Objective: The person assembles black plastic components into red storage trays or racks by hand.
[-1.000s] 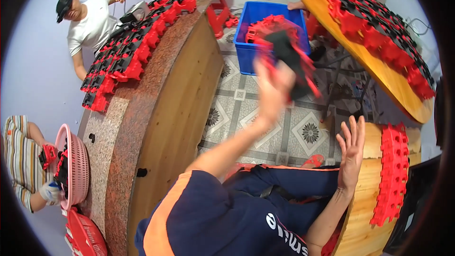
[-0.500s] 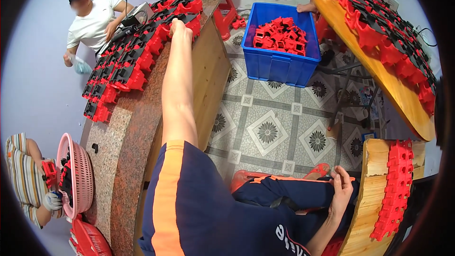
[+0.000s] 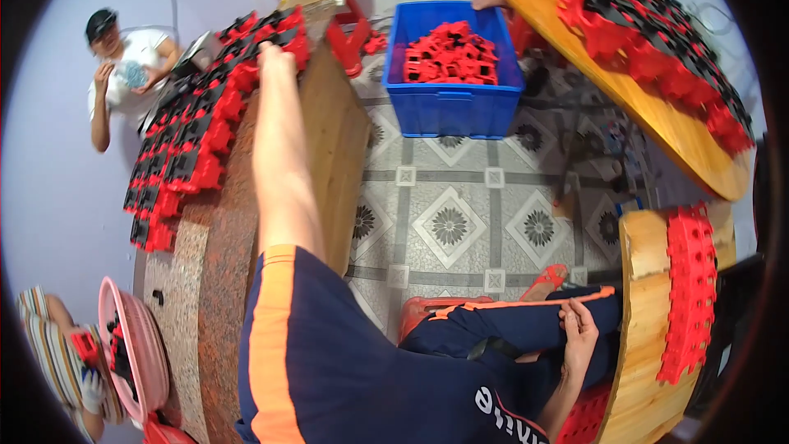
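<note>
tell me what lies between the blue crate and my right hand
In the head view, only bare patterned floor tiles lie between the blue crate and the right hand.

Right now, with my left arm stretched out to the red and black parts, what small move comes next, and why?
Probably draw the left hand back toward you: it rests on the far end of the red and black parts lining the stone table, while the right hand sits idle on your knee.

Bright, even light — soft shadows, sharp centre, fisheye-bent edges

red-black plastic parts point(image 3: 209, 127) (stacked), on granite countertop point(image 3: 193, 279)
</note>
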A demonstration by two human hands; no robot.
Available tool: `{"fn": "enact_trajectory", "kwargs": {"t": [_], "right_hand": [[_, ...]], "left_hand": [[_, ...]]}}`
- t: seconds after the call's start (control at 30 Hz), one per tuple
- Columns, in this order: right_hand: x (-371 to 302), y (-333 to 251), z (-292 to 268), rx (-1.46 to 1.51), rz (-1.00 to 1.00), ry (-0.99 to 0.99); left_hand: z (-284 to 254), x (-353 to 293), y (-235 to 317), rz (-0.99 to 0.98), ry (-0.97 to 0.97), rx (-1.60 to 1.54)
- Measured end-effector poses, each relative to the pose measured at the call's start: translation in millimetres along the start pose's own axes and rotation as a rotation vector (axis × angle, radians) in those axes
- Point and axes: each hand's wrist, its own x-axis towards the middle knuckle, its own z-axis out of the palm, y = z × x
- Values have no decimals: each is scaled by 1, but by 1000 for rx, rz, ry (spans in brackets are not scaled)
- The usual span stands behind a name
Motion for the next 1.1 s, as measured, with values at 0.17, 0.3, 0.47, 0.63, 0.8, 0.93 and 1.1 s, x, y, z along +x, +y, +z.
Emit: {"fn": "enact_trajectory", "kwargs": {"t": [0.17, 0.3, 0.47, 0.63, 0.8, 0.93, 1.1], "right_hand": [[-8, 8, -11, 85, -44, -4], [-11, 8, -5, -87, -185, 208], [-36, -23, -77, -594, -655, 1279], [-39, -7, -213, -438, -457, 1585], [-36, 3, -246, 97, -488, 1062], [-82, 22, -271, 228, -598, 1288], [-143, -32, -234, -661, -705, 1031]], "left_hand": [[58, -20, -55, 312, -486, -118], [-36, -128, -95, 498, -542, -52], [-67, -327, -179, 948, -833, -207], [-183, -653, -339, 540, -2052, 304], [-212, -790, -409, 1508, -2223, -143], [-210, -801, -427, 1804, -2213, 27], [-250, -814, -354, 298, -2628, 239]]}}
